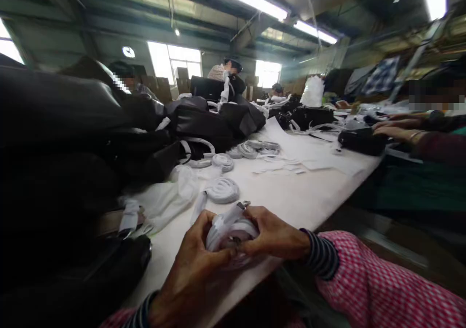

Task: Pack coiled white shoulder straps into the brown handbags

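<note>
Both my hands hold a coiled strap (pixel 242 227) in white wrapping over the near edge of the table, with a metal clasp (pixel 243 205) at its top. My left hand (pixel 194 257) is closed around the coil's left side, its thumb reaching toward the middle. On the other side, my right hand (pixel 274 233) grips the rim, its thumb near a small metal piece inside. Just beyond lies another white coil (pixel 222 190), with a smaller one (pixel 222 162) farther back. The coil's underside is hidden.
Black bags (pixel 204 119) are heaped along the left and back of the white table (pixel 324 187). Thin plastic wrapping (pixel 169 199) lies at left. White sheets (pixel 309 155) spread across the middle. At right, a co-worker's hands (pixel 396 129) rest on a black bag (pixel 364 141).
</note>
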`<state>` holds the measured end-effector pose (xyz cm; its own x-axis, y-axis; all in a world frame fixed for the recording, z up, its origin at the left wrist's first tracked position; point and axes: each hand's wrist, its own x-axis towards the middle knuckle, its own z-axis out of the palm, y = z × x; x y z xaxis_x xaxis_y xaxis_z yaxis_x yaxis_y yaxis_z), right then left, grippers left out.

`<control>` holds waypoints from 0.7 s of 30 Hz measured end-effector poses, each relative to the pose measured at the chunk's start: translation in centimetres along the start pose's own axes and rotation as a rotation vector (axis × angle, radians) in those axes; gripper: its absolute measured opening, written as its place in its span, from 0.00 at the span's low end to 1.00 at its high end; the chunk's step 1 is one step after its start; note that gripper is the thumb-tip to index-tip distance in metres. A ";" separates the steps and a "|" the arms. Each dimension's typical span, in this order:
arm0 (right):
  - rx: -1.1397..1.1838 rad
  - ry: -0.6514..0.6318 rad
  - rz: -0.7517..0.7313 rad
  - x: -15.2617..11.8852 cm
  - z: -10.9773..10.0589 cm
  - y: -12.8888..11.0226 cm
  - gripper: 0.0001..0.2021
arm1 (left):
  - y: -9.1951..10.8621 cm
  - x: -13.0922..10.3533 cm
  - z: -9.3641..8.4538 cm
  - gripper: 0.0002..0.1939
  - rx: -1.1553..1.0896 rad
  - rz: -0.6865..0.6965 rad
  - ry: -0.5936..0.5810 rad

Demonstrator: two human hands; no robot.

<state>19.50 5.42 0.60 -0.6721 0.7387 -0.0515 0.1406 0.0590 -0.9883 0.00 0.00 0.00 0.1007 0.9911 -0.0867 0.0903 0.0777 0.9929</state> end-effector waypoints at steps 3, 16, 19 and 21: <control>-0.075 0.045 -0.047 -0.4 0.7 -0.1 0.21 | -0.3 -0.6 0.1 0.20 0.045 0.031 0.049; -0.188 0.240 -0.084 -1.2 2.1 0.9 0.17 | -1.8 -0.5 1.0 0.14 0.270 0.097 0.222; -0.259 0.274 -0.046 -1.2 2.3 0.9 0.15 | -1.7 -0.6 1.1 0.15 0.268 0.097 0.217; -0.300 0.292 -0.049 -1.2 2.4 0.9 0.14 | -1.8 -0.7 1.1 0.15 0.258 0.095 0.205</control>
<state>18.71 3.01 -0.59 -0.4554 0.8867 0.0800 0.3475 0.2598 -0.9010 0.88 -0.91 -1.78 -0.0782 0.9957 0.0498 0.3407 -0.0202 0.9400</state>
